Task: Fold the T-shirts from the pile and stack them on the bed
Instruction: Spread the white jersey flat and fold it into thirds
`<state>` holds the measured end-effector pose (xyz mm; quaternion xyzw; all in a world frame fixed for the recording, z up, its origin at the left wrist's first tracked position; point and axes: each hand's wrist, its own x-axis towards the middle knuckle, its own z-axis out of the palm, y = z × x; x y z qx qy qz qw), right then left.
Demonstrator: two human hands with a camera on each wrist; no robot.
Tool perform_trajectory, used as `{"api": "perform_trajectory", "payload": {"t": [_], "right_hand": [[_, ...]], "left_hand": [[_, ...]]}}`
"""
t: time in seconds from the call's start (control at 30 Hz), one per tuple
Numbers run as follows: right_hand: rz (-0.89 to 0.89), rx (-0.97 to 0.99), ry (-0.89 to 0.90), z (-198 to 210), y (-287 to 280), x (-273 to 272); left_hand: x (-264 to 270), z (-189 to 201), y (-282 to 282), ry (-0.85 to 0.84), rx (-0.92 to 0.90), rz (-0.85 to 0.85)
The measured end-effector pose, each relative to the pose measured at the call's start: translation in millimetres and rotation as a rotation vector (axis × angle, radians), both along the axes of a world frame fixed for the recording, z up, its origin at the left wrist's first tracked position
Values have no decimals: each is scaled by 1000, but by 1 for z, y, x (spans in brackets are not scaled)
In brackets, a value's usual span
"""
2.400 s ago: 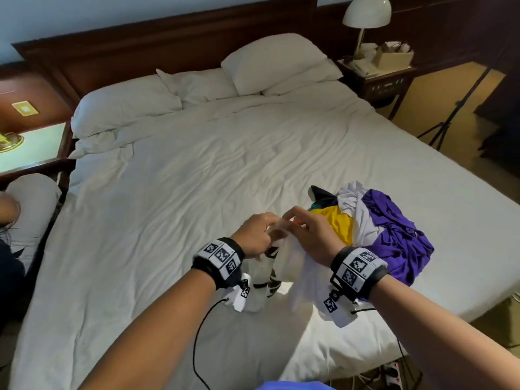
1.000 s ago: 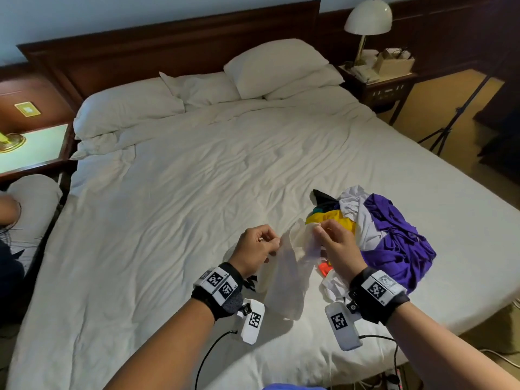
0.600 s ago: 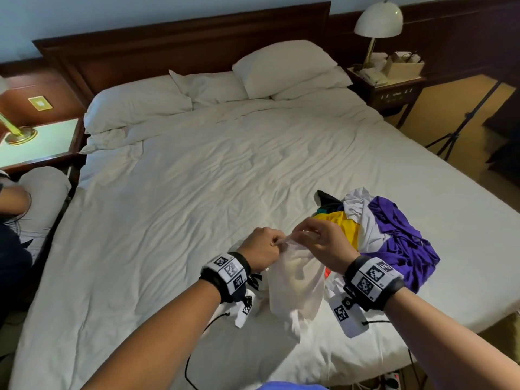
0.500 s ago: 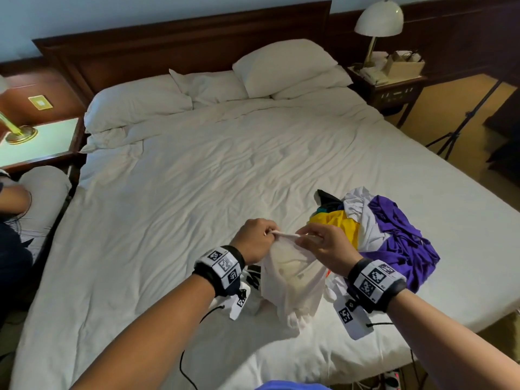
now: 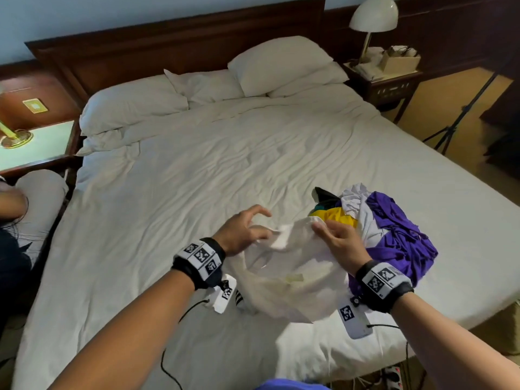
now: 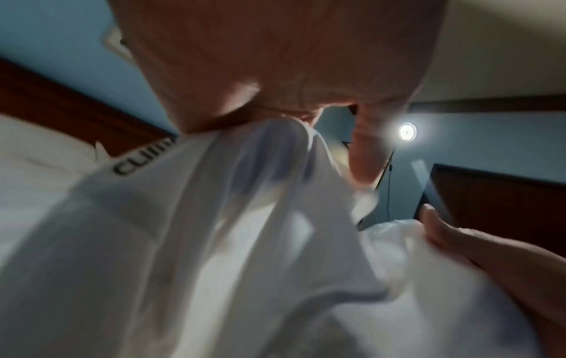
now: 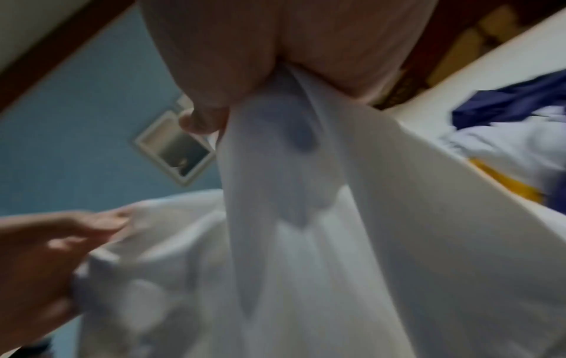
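Note:
A white T-shirt [image 5: 289, 277] with black stripes hangs bunched between my hands above the near part of the bed [image 5: 197, 178]. My left hand [image 5: 264, 226] pinches its edge with thumb and finger, the other fingers spread; the left wrist view shows the white T-shirt [image 6: 245, 218] coming out from under the left hand [image 6: 275, 116]. My right hand [image 5: 320, 226] grips the cloth's other side; in the right wrist view the right hand [image 7: 285, 72] clamps a gathered fold of the white T-shirt [image 7: 306, 218]. The pile [image 5: 394, 229] of purple, yellow, white and dark shirts lies just right of my right hand.
Pillows [image 5: 275, 66] lie along the headboard. A bedside table with a lamp [image 5: 374, 15] stands at the far right, another table [image 5: 33, 144] at the left. A tripod [image 5: 455, 122] stands on the floor at the right. A person's knee [image 5: 36, 192] shows at the left edge.
My hands have drawn apart, and the shirt's opening has spread wider between them. The left hand's fingers have uncurled and fanned out. The pile has not moved.

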<state>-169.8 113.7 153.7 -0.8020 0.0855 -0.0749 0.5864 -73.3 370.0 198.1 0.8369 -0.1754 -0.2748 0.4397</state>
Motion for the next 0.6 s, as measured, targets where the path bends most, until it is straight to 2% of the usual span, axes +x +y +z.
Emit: {"api": "perform_trajectory", "payload": {"t": [0.1, 0.2, 0.27, 0.4, 0.5, 0.6], "right_hand": [[202, -31, -100, 32, 27, 8], [266, -70, -109, 31, 27, 11], [249, -125, -86, 19, 15, 8], [203, -234, 80, -19, -14, 0], [177, -166, 113, -38, -22, -4], [22, -72, 94, -39, -18, 6]], "left_hand": [[-14, -7, -32, -73, -18, -77], [-7, -10, -41, -71, -101, -56], [3, -8, -34, -88, -129, -40], [20, 10, -15, -139, -172, 31], [32, 16, -4, -139, -193, 84], [40, 14, 2, -146, -171, 109]]}}
